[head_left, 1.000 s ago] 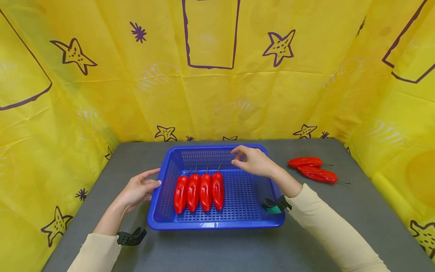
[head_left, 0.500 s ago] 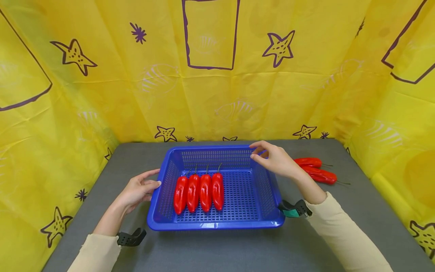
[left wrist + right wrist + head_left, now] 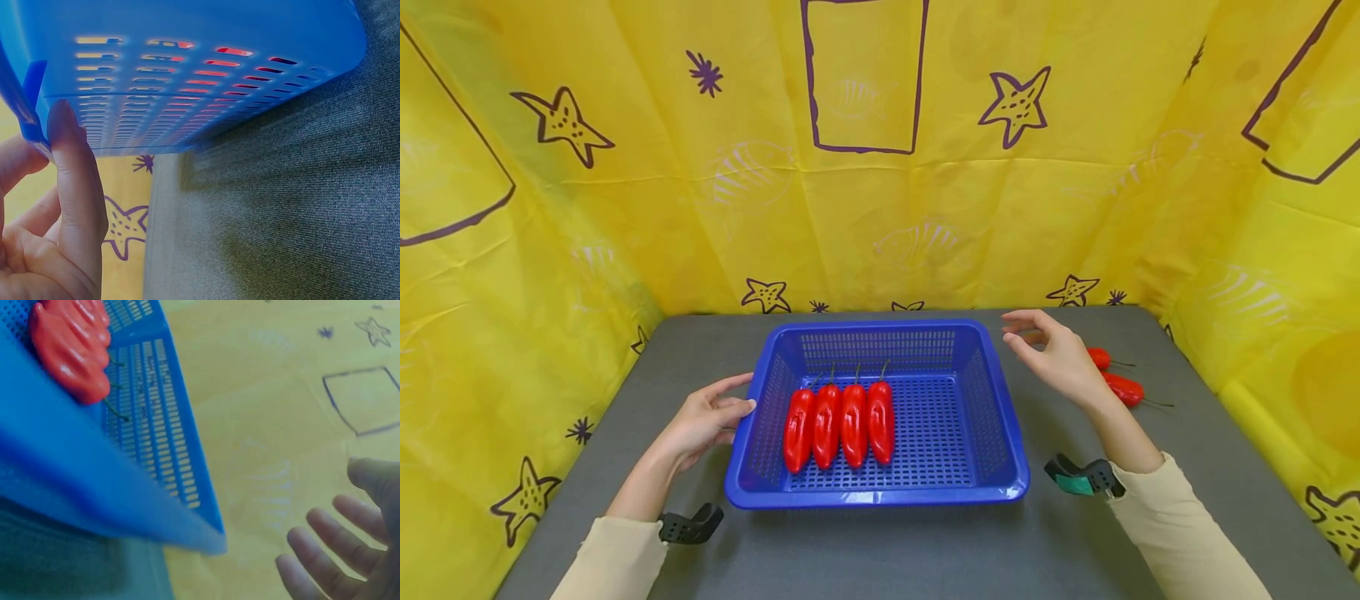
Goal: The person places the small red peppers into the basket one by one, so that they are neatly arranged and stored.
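Observation:
Several red peppers [image 3: 853, 425] lie side by side in the left half of the blue basket [image 3: 877, 497], stems pointing away. My left hand [image 3: 700, 421] holds the basket's left rim; in the left wrist view the thumb [image 3: 75, 181] presses its outer side near the edge. Just beyond the basket's right rim, my right hand [image 3: 1052, 354] hangs in the air, fingers loosely bent and empty. Two more red peppers [image 3: 1126, 389] lie on the table to the right, partly hidden behind that hand. The right wrist view shows the fingers [image 3: 337, 544] spread, away from the basket.
The grey table [image 3: 880, 550] extends around the basket. A yellow curtain [image 3: 850, 217] with drawn starfish and fish stands behind it and on both sides. Each wrist carries a black strap.
My right hand has moved right, from over the basket's inside to past its right rim, and covers part of the two loose peppers. The left hand and basket have stayed put.

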Action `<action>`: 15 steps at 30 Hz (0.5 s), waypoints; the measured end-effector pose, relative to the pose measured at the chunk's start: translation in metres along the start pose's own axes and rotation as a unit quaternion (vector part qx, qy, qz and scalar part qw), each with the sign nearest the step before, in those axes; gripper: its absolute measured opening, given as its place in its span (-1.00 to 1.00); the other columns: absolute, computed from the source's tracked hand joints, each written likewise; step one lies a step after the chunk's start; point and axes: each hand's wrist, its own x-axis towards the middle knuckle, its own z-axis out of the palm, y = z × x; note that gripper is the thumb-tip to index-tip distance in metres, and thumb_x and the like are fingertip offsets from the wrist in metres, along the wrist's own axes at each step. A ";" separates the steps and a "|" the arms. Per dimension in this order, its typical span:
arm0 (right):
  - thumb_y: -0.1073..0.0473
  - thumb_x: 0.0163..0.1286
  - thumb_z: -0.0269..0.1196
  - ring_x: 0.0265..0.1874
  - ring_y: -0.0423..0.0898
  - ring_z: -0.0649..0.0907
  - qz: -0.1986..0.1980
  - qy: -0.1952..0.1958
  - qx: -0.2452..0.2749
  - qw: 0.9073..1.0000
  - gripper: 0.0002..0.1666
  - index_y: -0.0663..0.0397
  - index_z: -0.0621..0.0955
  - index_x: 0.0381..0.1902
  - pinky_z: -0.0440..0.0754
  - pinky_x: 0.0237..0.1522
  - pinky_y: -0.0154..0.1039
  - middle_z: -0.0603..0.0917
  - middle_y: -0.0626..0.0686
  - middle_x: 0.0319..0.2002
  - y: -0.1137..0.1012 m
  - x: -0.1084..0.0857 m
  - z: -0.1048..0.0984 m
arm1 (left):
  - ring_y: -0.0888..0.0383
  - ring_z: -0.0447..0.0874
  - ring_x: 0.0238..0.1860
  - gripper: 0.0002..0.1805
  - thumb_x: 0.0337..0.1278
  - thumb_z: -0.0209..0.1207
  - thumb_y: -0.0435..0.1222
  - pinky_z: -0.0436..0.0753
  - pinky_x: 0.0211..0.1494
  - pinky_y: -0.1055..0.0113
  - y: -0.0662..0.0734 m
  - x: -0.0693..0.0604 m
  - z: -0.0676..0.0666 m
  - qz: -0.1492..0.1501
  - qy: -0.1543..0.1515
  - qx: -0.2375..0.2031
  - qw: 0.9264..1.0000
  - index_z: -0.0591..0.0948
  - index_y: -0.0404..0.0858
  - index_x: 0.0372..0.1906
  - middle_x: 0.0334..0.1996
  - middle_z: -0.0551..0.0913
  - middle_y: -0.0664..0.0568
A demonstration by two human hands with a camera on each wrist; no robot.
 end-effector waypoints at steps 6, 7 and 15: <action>0.10 0.32 0.17 -0.34 -0.22 0.63 0.010 0.044 0.025 0.999 -0.59 0.16 0.48 0.08 0.58 -0.40 -0.51 0.64 0.19 -0.11 0.019 -0.013 -0.004 | 0.01 0.70 -0.27 -0.27 0.15 0.17 -0.19 0.68 -0.21 0.14 0.000 0.000 0.000 0.001 0.001 -0.001 1.000 0.14 -0.20 0.38 -0.20 0.66 -0.15; 0.12 0.32 0.17 -0.35 -0.27 0.62 0.013 0.046 0.030 0.998 -0.59 0.18 0.48 0.08 0.58 -0.39 -0.53 0.64 0.20 -0.11 0.022 -0.016 -0.004 | 0.01 0.70 -0.27 -0.27 0.15 0.17 -0.19 0.68 -0.21 0.14 0.000 0.000 0.000 0.001 0.001 -0.001 1.000 0.14 -0.20 0.38 -0.20 0.66 -0.15; 0.06 0.34 0.13 -0.40 -0.51 0.58 0.055 0.070 0.043 0.995 -0.54 0.16 0.45 0.13 0.58 -0.34 -0.56 0.59 0.22 -0.08 0.050 -0.032 -0.002 | 0.01 0.70 -0.28 -0.27 0.15 0.18 -0.20 0.68 -0.22 0.15 -0.001 0.001 0.000 0.003 0.000 -0.003 1.000 0.15 -0.22 0.38 -0.21 0.67 -0.14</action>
